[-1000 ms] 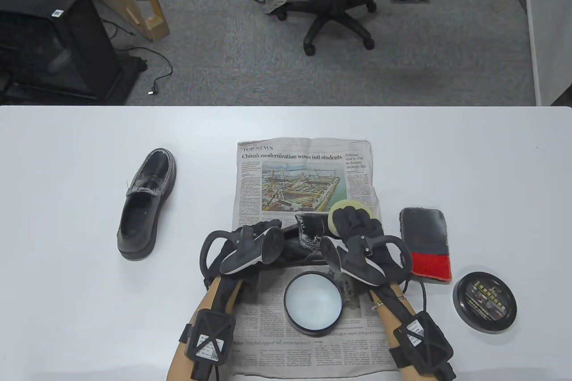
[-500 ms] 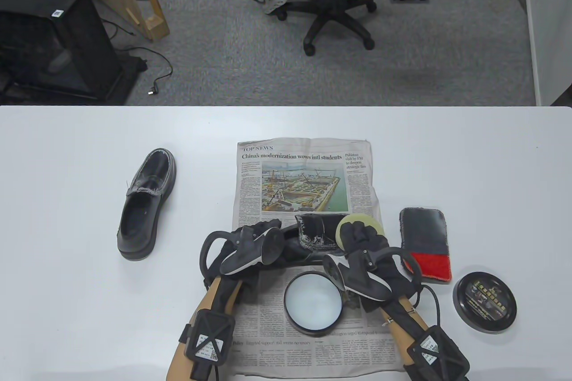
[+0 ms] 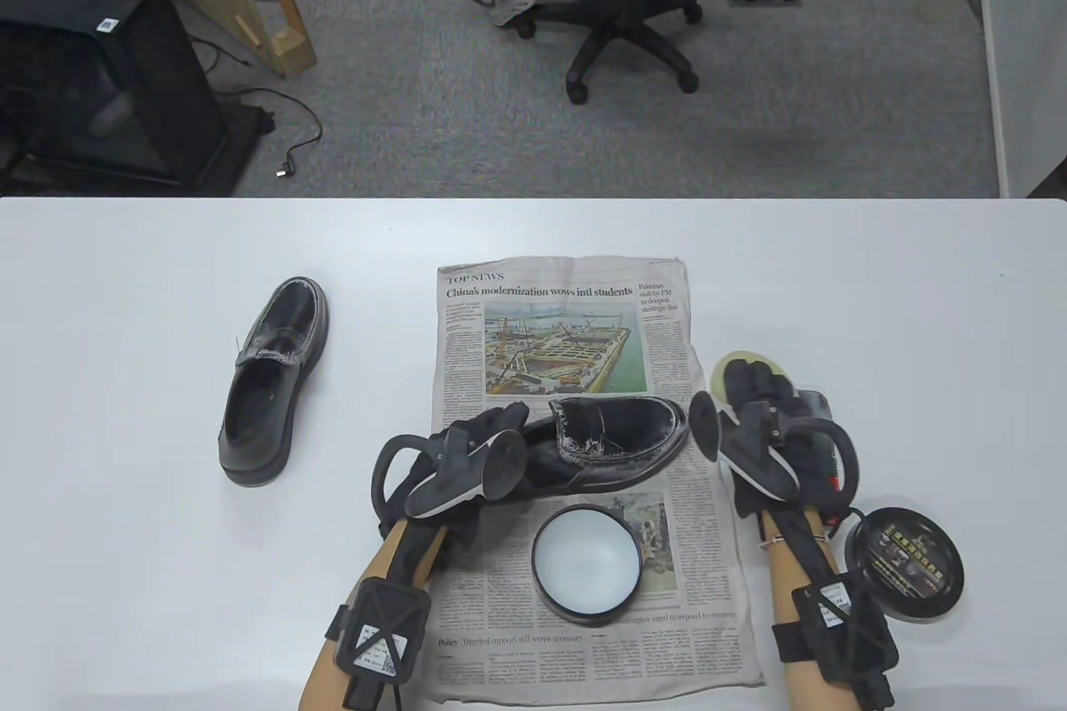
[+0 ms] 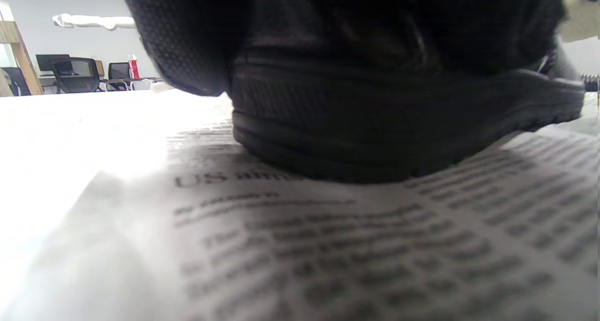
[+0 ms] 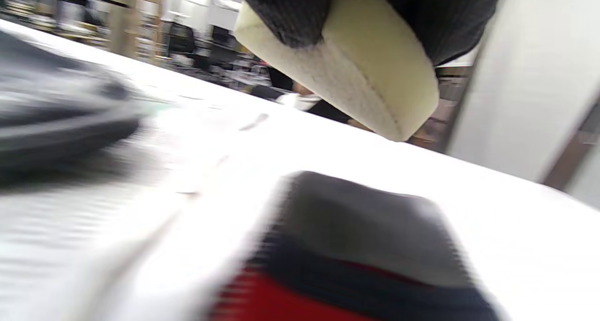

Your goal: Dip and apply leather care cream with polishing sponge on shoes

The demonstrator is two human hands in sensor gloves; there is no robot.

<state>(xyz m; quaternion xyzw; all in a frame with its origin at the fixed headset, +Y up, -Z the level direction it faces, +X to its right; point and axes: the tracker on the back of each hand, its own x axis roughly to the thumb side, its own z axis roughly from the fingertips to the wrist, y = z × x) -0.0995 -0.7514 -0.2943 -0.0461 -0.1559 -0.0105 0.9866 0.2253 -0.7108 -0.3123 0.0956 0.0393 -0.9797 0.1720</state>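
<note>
Left hand [image 3: 467, 453] grips shoe [image 3: 617, 444] heel; right fingers [image 5: 290, 11] pinch sponge [image 5: 347, 63] off shoe. Cream [image 3: 583, 565] open; second shoe [image 3: 275, 382] likely untreated.

Glossy leather shoe [image 3: 613, 444] on matt printed newspaper [image 3: 575, 311]; sponge [image 5: 356, 72] spongy foam.

Right wrist view: motion blur smears the shoe [image 5: 56, 124] at left and the red-and-grey cloth [image 5: 365, 260] below; the sponge [image 5: 356, 72] is cut off by the top edge. Table view: the right hand [image 3: 763, 432] covers most of the cloth and sponge. Left wrist view: newspaper [image 4: 375, 255] print is unreadable.
</note>
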